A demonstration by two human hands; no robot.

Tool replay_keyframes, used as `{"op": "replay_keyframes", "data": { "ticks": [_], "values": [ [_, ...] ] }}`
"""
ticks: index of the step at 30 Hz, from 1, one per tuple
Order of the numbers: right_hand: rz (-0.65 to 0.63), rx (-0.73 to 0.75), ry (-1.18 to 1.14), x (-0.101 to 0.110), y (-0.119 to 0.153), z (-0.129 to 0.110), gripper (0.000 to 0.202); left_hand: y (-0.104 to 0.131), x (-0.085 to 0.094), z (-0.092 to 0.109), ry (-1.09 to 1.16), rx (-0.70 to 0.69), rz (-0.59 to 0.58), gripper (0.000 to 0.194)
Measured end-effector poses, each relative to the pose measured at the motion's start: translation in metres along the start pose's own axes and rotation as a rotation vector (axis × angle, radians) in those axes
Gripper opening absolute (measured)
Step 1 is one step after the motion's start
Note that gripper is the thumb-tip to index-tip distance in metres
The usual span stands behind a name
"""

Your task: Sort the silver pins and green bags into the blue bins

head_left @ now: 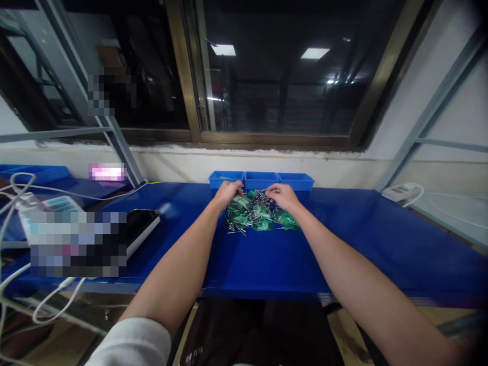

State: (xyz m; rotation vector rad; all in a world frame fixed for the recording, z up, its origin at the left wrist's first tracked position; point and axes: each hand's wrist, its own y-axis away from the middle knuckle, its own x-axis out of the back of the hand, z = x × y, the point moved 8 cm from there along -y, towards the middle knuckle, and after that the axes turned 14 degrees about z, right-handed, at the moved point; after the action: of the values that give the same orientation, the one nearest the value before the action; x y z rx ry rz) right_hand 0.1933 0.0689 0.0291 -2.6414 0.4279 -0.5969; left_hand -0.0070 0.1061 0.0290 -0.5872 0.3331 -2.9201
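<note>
A loose pile of thin metal pins or rivets [251, 216] mixed with green plastic bags [263, 223] lies on the blue table [263, 264]. At the pile's back left is my left hand [229, 194], its fingers bent near the front of a blue bin; whether it holds anything is too small to tell. My right hand [282, 197] is over the pile's back right, thumb and fingers drawn together at the metal pieces. What is between those fingertips I cannot make out. Behind both hands stands a row of three joined blue bins [261, 179].
On the left lie a dark-screened device [143, 223], a partly blurred package [64, 206] and white cables [72, 305]. A white power strip [402, 192] is at the right. Metal frame posts stand on both sides, before a window.
</note>
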Motion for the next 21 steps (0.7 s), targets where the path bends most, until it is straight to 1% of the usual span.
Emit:
{"op": "replay_keyframes", "data": {
  "ticks": [2,3,4,8,10,12,15,17,18,19,21],
  "values": [
    [-0.005,0.015,0.016,0.000,0.001,-0.002,0.014,-0.001,0.002,-0.002,-0.025,0.021,-0.030,0.039],
    [-0.006,0.024,0.025,0.000,0.001,-0.002,0.014,-0.002,0.004,-0.003,-0.020,0.025,-0.023,0.039],
    [-0.010,0.031,0.036,0.000,0.001,-0.003,0.014,-0.005,0.007,-0.003,-0.001,0.022,0.009,0.038],
    [-0.017,0.064,0.103,0.000,0.002,-0.005,0.015,-0.017,0.028,-0.001,0.181,-0.044,0.267,0.032],
    [-0.013,0.094,0.135,0.001,0.002,-0.008,0.015,-0.020,0.033,-0.001,0.290,-0.068,0.328,0.034],
    [-0.013,0.119,0.153,0.002,0.004,-0.011,0.016,-0.021,0.033,-0.004,0.387,-0.050,0.309,0.045],
    [-0.023,0.141,0.173,0.003,0.006,-0.015,0.016,-0.019,0.025,-0.013,0.470,0.046,0.176,0.072],
    [-0.025,0.159,0.187,0.003,0.006,-0.018,0.015,-0.018,0.022,-0.019,0.486,0.107,0.109,0.083],
    [-0.026,0.167,0.193,0.003,0.007,-0.018,0.015,-0.019,0.023,-0.023,0.486,0.135,0.111,0.085],
    [-0.026,0.173,0.198,0.003,0.007,-0.019,0.015,-0.020,0.025,-0.027,0.481,0.160,0.139,0.086],
    [-0.028,0.181,0.205,0.002,0.007,-0.019,0.015,-0.024,0.033,-0.036,0.455,0.199,0.228,0.084]
  ]
}}
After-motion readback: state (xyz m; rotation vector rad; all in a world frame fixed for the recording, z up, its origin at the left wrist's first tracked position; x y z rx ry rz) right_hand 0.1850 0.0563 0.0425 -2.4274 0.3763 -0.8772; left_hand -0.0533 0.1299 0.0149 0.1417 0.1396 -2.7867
